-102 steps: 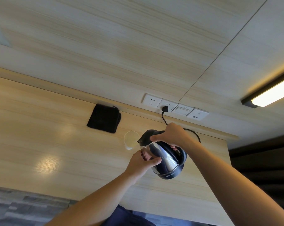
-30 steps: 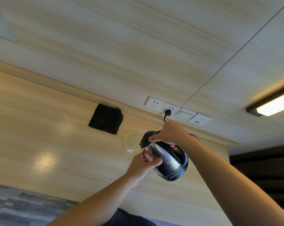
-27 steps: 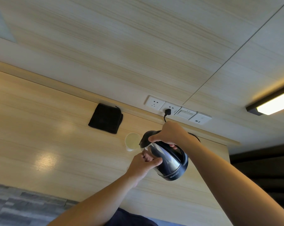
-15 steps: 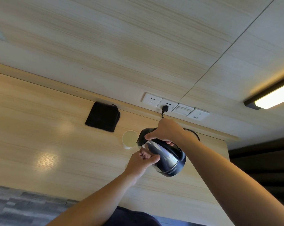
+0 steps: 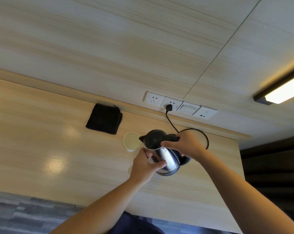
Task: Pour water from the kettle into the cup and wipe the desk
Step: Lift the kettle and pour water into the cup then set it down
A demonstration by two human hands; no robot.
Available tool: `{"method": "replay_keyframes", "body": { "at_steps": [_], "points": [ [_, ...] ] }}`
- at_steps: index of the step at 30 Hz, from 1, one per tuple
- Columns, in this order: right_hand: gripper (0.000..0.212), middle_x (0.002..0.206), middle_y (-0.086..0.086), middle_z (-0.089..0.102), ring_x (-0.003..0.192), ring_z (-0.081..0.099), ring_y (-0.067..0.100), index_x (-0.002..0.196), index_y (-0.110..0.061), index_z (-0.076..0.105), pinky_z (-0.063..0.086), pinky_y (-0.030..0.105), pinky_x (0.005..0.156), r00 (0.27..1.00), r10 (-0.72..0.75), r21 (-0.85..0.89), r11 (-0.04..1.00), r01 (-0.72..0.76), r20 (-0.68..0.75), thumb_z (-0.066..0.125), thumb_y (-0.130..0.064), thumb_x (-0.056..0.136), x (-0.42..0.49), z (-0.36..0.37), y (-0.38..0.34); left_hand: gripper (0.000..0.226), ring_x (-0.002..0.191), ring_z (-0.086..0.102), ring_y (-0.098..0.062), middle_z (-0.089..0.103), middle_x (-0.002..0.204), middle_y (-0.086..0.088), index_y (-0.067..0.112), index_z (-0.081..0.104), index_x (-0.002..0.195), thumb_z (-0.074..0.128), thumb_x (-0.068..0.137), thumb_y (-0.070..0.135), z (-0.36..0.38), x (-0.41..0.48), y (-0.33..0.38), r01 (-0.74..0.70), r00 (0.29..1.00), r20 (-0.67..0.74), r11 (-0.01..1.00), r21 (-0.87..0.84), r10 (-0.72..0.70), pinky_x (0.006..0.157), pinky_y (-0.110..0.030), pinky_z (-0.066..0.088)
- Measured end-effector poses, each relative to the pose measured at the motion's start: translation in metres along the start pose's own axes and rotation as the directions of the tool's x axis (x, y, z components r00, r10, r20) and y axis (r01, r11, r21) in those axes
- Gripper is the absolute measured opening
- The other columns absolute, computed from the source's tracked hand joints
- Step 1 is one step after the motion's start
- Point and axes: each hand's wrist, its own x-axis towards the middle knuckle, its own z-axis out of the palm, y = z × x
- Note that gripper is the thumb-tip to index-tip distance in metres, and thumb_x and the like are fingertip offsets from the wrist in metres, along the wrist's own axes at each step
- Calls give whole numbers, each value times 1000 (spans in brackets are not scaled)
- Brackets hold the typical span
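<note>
A steel kettle with a black lid is tilted left, its spout over the rim of a white paper cup standing on the wooden desk. My right hand grips the kettle's black handle from the right. My left hand is pressed against the kettle's steel body from below. A folded black cloth lies on the desk behind the cup, near the wall. No stream of water can be made out.
A black cord runs from the wall socket and loops on the desk behind the kettle. The desk's right edge is close to the kettle. A lamp glows at the upper right.
The kettle has tipped further toward the cup, its lid now facing up at me and its base lower. Both hands stayed on it. The cup and cloth have not moved.
</note>
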Motion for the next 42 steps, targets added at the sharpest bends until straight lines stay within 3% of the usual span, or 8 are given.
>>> {"method": "replay_keyframes", "body": {
  "at_steps": [9,13,17,26,28,32,37,42],
  "points": [
    [34,62,10,68,56,67,24,78,-8,73,59,36,59,989,24,351,936,30,-148,87,-38,80,-21,0,75,78,111,65,-2,70,114,15,28,55,128,87,63,57,39,8,15,-176,982,-31,956,233,189,89,-16,54],
    [27,62,10,64,49,66,8,75,-5,69,52,17,48,982,17,421,905,64,-186,86,-24,84,-20,-8,98,78,109,61,1,67,113,15,27,52,129,90,65,51,59,18,25,-214,973,-17,929,303,229,85,-10,50],
    [27,57,3,58,45,61,2,69,-5,64,50,14,47,977,19,511,854,95,-213,84,-14,86,-9,-17,125,78,105,59,2,63,112,14,25,50,130,94,68,43,79,31,34,-239,965,-15,897,372,263,82,-6,46],
    [33,58,3,60,58,64,26,71,-5,67,62,46,65,971,-29,515,844,151,-237,89,-27,80,18,-24,174,81,107,57,-2,63,117,8,26,44,133,94,70,41,115,48,34,-265,946,-44,845,464,321,90,-17,52],
    [41,58,3,59,58,63,29,72,-1,67,61,41,62,973,-31,539,828,152,-227,89,-35,75,20,-25,180,83,109,56,-3,62,119,6,26,43,135,92,71,44,121,47,33,-261,941,-64,835,484,331,91,-19,53],
    [35,50,-8,52,47,53,6,66,0,63,46,14,50,977,-58,563,809,167,-207,90,-18,78,23,-26,187,99,124,56,-10,60,134,0,14,38,149,87,72,54,131,42,28,-200,948,-117,841,503,296,101,-30,57],
    [31,49,-10,51,46,49,2,66,-11,64,42,13,49,979,-124,530,826,193,-164,89,-19,81,32,-29,194,115,136,55,-21,57,147,-8,8,29,159,79,71,64,139,35,24,-137,947,-180,842,522,265,106,-37,57],
    [45,53,-8,56,52,55,8,69,-13,66,46,15,53,980,-156,560,804,199,-124,84,-54,62,36,-39,196,113,134,56,-21,57,145,-8,8,28,158,87,74,54,152,34,23,-98,936,-238,843,528,258,104,-36,58]
  ]
}}
